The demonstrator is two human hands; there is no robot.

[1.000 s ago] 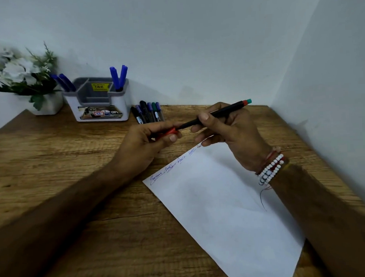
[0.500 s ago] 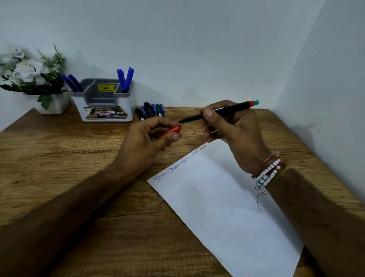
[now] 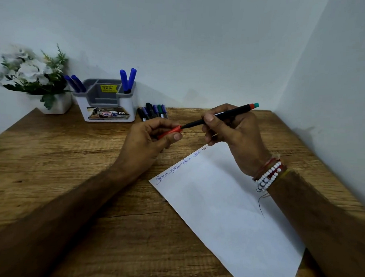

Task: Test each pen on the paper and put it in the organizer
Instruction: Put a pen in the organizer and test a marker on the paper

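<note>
One pen (image 3: 218, 116), black with a red and teal end, is held slantwise above the tabletop (image 3: 74, 164), over the far corner of the paper (image 3: 226, 203). The right hand (image 3: 234, 136) is clamped on its barrel, thumb on top and fingers curled under. The left hand (image 3: 152, 139) pinches one red cap (image 3: 170, 131) between thumb and fingers, and the pen's tip meets the cap's open end; whether it is inside cannot be told. One organizer (image 3: 108, 106), grey and white with a yellow price sticker, stands at the far edge toward the left corner. It holds four blue pens: two (image 3: 75, 83) leaning out of its left end and two (image 3: 128, 79) upright at its right end. Six loose pens (image 3: 153, 112) lie side by side just right of it at the far edge, in black, blue and green. One sheet of paper lies askew on the right half, reaching the near edge, with five short scribbles along its upper-left edge. One white pot (image 3: 57, 104) of white flowers sits in the far left corner. Bead and thread bracelets (image 3: 268, 176) circle the right wrist. The tabletop is brown wood grain, set into a corner of plain pale walls (image 3: 194, 43).
</note>
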